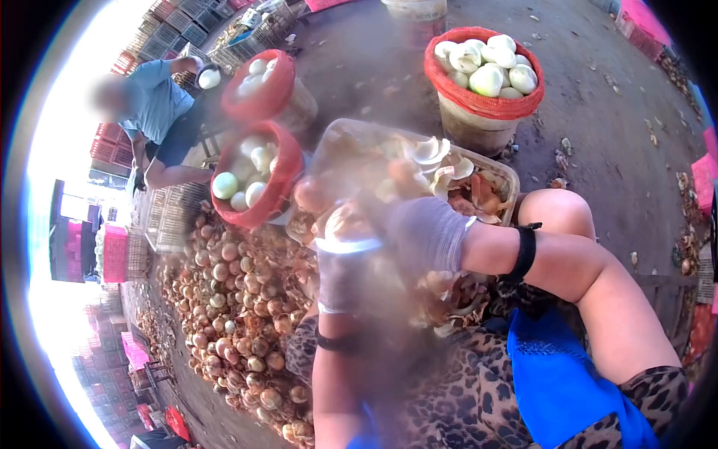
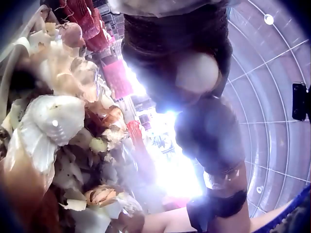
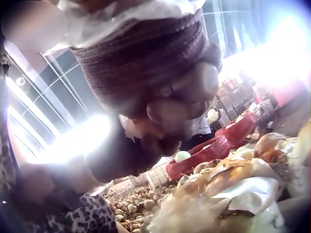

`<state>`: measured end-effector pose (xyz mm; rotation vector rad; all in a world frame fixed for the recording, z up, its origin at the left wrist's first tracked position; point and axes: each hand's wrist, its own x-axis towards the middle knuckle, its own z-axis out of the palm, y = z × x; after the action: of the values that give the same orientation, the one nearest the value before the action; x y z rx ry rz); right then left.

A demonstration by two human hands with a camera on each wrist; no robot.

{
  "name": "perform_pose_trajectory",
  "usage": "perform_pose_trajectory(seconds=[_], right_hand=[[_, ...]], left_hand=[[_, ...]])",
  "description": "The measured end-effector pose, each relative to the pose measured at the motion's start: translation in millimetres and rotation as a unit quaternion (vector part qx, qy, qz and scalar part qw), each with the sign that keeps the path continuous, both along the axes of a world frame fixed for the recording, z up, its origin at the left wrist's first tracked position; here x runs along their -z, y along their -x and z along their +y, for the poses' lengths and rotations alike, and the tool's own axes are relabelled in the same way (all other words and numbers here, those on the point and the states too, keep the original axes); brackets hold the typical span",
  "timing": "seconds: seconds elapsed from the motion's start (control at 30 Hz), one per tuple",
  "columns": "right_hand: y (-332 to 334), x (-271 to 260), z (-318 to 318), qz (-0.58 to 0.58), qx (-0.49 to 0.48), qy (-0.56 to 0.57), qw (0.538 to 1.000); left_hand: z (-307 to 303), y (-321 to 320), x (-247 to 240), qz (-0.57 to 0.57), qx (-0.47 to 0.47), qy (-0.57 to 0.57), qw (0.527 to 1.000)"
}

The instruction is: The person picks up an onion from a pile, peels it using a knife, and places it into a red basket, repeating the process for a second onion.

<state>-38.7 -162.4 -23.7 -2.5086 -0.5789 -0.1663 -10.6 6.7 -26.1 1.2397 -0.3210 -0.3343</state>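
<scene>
My left hand [image 1: 348,280], in a knitted glove, holds an onion [image 1: 350,223] in front of me. The onion shows as a pale round shape [image 2: 199,74] under the glove in the left wrist view. My gloved right hand [image 1: 430,233] is close beside it, knuckles up; its fingers [image 3: 170,110] look bent in the right wrist view. I cannot tell what the right hand grips, because blur covers the spot. Beneath both hands is a clear plastic tub [image 1: 516,182], which holds loose onion skins [image 1: 479,193].
Unpeeled onions [image 1: 239,292] spread over the ground on the left. Buckets with red mesh bags [image 1: 280,161] hold peeled onions; another bucket [image 1: 475,123] stands ahead. A person in a blue shirt [image 1: 157,93] sits at far left. Crates [image 1: 168,217] stand behind the pile.
</scene>
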Motion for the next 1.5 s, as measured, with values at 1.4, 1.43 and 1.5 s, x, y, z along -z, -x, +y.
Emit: perform_pose_trajectory(seconds=[1.4, 1.43, 1.5], right_hand=[[-10.5, 32.5, -13.5, 0.124, 0.035, -0.155, 0.979], [2.4, 22.1, 1.8, 0.134, 0.028, -0.221, 0.966], [9.0, 9.7, 18.0, 0.128, 0.0, -0.248, 0.96]], left_hand=[[30.6, 21.6, -19.8, 0.11, -0.049, 0.051, 0.991], [26.9, 20.1, -24.2, 0.103, -0.064, 0.057, 0.991], [24.1, 14.3, -17.4, 0.074, -0.109, 0.067, 0.989]])
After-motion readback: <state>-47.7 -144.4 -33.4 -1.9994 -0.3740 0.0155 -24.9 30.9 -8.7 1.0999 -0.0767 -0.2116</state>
